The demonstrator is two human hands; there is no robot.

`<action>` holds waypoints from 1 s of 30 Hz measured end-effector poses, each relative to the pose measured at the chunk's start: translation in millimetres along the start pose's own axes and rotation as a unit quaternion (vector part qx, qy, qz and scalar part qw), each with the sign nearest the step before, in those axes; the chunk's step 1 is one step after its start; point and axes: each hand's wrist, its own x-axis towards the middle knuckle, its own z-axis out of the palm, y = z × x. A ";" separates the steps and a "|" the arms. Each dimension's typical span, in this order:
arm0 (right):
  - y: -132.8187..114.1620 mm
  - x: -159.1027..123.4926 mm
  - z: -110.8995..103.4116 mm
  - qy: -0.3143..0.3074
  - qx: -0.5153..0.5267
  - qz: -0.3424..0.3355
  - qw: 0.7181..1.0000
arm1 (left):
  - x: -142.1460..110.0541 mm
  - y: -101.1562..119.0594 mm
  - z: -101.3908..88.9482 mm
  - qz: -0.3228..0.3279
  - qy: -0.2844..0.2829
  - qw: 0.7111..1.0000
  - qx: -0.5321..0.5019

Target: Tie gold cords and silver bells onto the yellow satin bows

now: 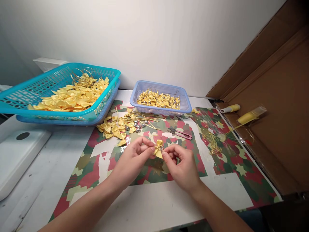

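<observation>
A yellow ribbon bow (158, 152) with a small silver bell at its middle is pinched between both hands above the table. My left hand (138, 153) grips its left side between thumb and fingers. From the right, my right hand (180, 162) pinches the bow near the bell. A thin gold tie seems to loop above the bow. Behind my left hand lie loose yellow bows (113, 127), several silver bells (138, 126) and gold ties (142, 117). Pink-handled thread snips (180, 133) rest beyond my right hand.
A turquoise basket (96, 111) of yellow bows stands at left, a lilac basket (160, 111) of belled bows at the back. Tangled gold cord (213, 143) lies right. Yellow thread spools (251, 115) sit beside the cardboard wall (270, 96). A white scale-like device (21, 154) is at left.
</observation>
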 end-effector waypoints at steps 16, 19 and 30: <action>-1.9 -0.4 4.6 0.010 0.097 0.070 0.993 | -2.8 -5.5 -3.0 0.319 0.088 0.893 0.305; -1.8 -0.4 5.3 0.011 0.094 0.068 0.993 | -3.0 -6.5 -4.0 0.351 0.098 0.865 0.346; -3.0 -1.9 5.1 0.021 0.079 0.057 0.995 | -3.3 -3.1 -2.4 0.302 0.103 0.889 0.328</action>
